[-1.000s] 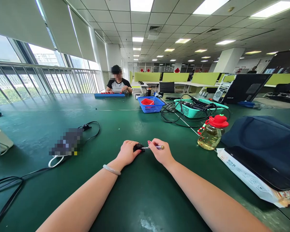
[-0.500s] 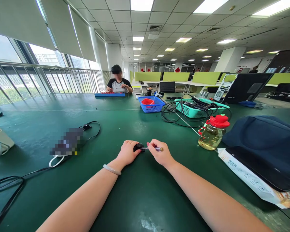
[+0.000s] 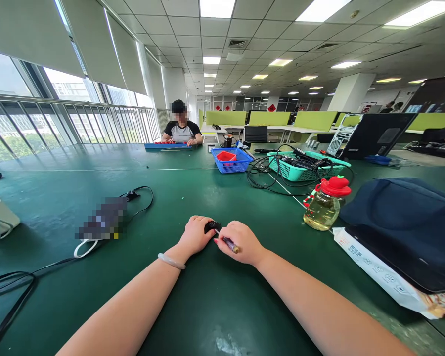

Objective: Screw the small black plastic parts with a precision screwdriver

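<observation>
My left hand (image 3: 196, 234), a pale bangle on its wrist, is closed around a small black part (image 3: 212, 226) on the green table (image 3: 207, 301). Most of that part is covered by the fingers, so its kind does not show. In my right hand (image 3: 241, 242) is a small screwdriver (image 3: 230, 244) with a purplish handle and a gold-brown end. The handle slants down and to the right. Its thin shaft reaches toward the black part at my left fingertips; whether the tip touches it I cannot tell.
Ahead are a blue basket (image 3: 233, 166) and a green basket (image 3: 300, 171) with black cables. To the right stand a red-lidded bottle (image 3: 323, 210) and a navy bag (image 3: 404, 217). A blurred device (image 3: 104, 217) with cords lies left. Another person (image 3: 181, 129) sits opposite.
My right hand has turned, swinging the screwdriver's handle end toward me and slightly left. My left hand stays on the black part. The person opposite has lowered a hand to the table.
</observation>
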`<state>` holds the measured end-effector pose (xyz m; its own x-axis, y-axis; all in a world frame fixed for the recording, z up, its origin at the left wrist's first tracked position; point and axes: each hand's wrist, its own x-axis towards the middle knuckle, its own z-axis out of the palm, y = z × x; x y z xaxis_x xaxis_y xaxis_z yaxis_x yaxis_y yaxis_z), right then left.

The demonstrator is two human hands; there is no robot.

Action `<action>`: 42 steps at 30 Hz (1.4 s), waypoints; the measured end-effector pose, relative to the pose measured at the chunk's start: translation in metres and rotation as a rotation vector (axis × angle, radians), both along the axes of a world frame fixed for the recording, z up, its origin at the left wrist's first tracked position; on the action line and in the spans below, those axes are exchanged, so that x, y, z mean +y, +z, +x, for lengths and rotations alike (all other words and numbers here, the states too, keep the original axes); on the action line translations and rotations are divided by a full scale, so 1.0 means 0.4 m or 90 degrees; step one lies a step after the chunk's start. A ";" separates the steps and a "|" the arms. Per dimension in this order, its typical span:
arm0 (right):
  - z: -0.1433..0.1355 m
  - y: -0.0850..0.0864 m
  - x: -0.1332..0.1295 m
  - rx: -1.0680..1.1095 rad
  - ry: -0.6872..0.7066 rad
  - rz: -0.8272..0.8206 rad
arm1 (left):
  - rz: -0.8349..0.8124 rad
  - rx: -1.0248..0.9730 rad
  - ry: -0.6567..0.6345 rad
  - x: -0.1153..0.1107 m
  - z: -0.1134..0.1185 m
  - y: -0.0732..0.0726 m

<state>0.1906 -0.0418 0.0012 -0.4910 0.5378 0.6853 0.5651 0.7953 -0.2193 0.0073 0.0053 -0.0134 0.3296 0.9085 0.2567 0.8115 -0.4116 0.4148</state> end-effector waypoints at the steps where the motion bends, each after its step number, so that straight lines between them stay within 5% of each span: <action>1: -0.002 -0.002 0.000 -0.025 0.008 0.005 | -0.001 0.000 0.001 0.000 0.000 0.001; 11: -0.006 -0.001 -0.006 -0.158 0.046 -0.020 | -0.006 0.003 0.006 -0.006 0.002 0.013; 29: -0.004 0.018 -0.017 -0.070 0.011 -0.026 | 0.006 0.012 -0.011 -0.001 -0.001 0.003; 42: -0.016 0.023 -0.022 -0.210 -0.006 0.037 | 0.001 0.002 -0.004 0.003 -0.001 -0.001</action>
<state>0.1842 -0.0508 0.0104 -0.6868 0.5083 0.5196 0.6054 0.7956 0.0219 0.0069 0.0065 -0.0136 0.3369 0.9058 0.2570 0.8101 -0.4180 0.4111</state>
